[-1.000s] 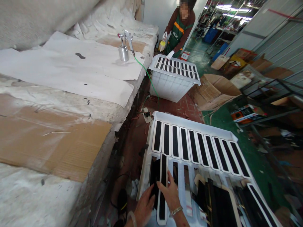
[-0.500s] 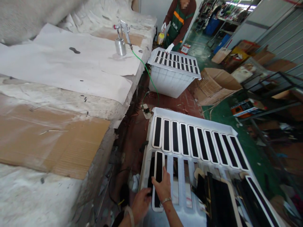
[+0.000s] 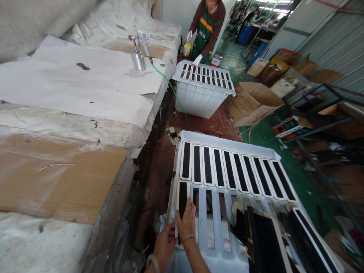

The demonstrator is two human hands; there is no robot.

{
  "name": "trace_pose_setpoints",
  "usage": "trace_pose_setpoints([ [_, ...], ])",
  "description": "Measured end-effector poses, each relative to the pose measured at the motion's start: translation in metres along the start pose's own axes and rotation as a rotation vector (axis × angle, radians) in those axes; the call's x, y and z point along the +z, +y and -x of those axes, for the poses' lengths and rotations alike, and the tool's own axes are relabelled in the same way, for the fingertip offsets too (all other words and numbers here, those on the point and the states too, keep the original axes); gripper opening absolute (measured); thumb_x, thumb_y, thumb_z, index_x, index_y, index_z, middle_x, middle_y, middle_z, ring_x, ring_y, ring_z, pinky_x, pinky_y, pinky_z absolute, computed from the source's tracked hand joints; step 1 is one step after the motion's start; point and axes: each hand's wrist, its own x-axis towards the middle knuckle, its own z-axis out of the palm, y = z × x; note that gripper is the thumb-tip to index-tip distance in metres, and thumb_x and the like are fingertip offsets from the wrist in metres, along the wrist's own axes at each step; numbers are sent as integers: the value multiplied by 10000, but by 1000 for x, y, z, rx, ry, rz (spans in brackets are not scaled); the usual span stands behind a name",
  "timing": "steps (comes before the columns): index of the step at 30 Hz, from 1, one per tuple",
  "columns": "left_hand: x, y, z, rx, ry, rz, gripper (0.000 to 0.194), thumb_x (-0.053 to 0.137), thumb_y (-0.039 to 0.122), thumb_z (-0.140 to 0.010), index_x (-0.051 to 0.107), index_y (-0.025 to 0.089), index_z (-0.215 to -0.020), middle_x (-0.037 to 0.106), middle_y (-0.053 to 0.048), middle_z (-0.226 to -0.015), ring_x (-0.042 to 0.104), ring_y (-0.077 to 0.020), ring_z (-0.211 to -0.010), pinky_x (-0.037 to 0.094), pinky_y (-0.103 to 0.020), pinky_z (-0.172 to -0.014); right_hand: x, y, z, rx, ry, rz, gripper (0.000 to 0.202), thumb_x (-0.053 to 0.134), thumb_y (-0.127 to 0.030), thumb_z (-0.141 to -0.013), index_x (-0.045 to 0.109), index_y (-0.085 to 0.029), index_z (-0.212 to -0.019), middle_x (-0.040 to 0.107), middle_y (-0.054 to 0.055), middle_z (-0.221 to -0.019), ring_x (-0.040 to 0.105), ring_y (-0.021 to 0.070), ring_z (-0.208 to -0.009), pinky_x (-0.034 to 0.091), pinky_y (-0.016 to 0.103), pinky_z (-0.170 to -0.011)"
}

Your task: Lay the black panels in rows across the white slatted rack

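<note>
A white-bordered black strip (image 3: pixel 182 195) lies at the near-left corner of a white slotted board (image 3: pixel 202 216). My right hand (image 3: pixel 187 221) spans this strip, thumb on its left edge and fingers on its right. Curled at the lower left edge of the same strip are the fingers of my left hand (image 3: pixel 165 242); they hold that edge. Beyond it runs a row of similar bordered strips (image 3: pixel 218 167), side by side. To the right of the bare slots, a loose pile of black strips and pale frames (image 3: pixel 265 239) covers part of the board.
To the left stands a long covered bench with a cardboard sheet (image 3: pixel 57 178), white paper (image 3: pixel 113 83) and a spray gun (image 3: pixel 138 58) on a green hose. Ahead, a co-worker (image 3: pixel 206 30) in white gloves works at a white bin (image 3: pixel 199 98). An opened carton (image 3: pixel 253 102) stands right.
Both hands have shifted the bordered strip leftward, onto the leftmost place in the near row, covering the dark slot there. My view has also moved slightly.
</note>
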Motion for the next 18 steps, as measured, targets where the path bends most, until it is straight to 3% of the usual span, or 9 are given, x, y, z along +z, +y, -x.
trace_pose_setpoints([
  [10,-1,-1,-2,68,88,-105,530,450,-43,-612,648,115,-1078,702,-71,-964,656,-186,-861,508,-289,-854,-3,-5,-3,93,-82,186,580,291,-306,-915,306,-33,-1427,403,254,-1272,542,373,-1082,502,448,-791],
  [18,3,-9,-8,100,134,-140,520,458,-12,-629,650,102,-1098,702,-82,-995,658,-196,-942,494,-295,-927,-12,-8,-4,86,-61,174,538,314,-290,-927,340,-51,-1408,421,242,-1236,610,322,-963,515,412,-738],
])
